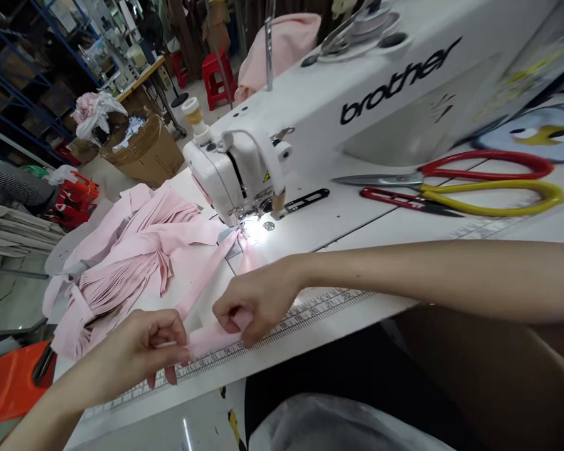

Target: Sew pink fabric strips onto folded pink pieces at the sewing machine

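Note:
A pink fabric strip (214, 340) stretches between my hands over the ruler tape on the table's front edge. My left hand (157, 347) pinches its left end, fingers curled. Closed on the strip's other part is my right hand (251, 307), thumb against fingers. More of the pink fabric runs up to the lit needle area of the white sewing machine (244, 169). Left of the machine lies a pile of pink strips (126, 257), fanned in layers.
Scissors with red and yellow handles (423, 181) and a red-handled tool lie right of the machine head. Behind stand a cardboard box (145, 153) and a red stool (217, 78). An orange seat (12, 382) is at lower left.

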The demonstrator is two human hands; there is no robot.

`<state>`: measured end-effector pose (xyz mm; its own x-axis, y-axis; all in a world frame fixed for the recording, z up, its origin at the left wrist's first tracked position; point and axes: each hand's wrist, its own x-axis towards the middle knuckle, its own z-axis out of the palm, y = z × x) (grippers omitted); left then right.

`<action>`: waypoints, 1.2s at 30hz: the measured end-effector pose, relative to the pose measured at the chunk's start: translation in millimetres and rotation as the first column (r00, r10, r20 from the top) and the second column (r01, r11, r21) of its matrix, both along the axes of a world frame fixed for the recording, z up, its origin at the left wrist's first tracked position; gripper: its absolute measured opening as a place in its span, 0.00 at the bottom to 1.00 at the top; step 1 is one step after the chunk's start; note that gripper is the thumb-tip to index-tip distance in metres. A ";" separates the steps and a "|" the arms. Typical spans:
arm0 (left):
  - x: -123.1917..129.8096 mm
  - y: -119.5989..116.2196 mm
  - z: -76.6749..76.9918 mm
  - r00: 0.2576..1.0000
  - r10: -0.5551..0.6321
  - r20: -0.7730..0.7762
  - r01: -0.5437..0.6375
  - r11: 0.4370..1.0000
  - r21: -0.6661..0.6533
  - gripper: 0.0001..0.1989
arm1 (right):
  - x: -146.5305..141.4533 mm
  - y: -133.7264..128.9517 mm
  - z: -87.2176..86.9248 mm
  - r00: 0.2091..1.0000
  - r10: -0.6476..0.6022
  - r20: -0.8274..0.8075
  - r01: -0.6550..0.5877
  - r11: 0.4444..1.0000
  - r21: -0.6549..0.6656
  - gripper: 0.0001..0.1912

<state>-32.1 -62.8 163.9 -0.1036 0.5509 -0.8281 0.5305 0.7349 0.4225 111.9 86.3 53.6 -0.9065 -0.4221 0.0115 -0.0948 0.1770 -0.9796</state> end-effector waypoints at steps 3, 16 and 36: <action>-8.7 -9.9 -0.5 0.993 0.056 -0.108 -0.047 0.995 0.086 0.11 | -6.2 4.0 1.8 0.985 -0.147 -0.094 0.151 0.988 0.042 0.07; 3.4 -39.3 10.6 0.911 -0.140 -0.388 0.366 0.706 0.607 0.04 | -27.2 -15.1 28.3 0.928 -0.069 -0.366 0.072 0.997 -0.005 0.07; 16.5 -40.1 -9.5 0.889 -0.158 -0.429 0.433 0.594 0.678 0.07 | 11.5 -13.1 20.0 0.797 -0.209 -0.566 0.446 0.835 0.321 0.06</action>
<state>-15.6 -102.9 154.4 0.0243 0.9968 -0.0756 0.8524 0.0189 0.5225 123.3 73.2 73.5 -0.9067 -0.1693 0.3863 -0.3942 0.6662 -0.6331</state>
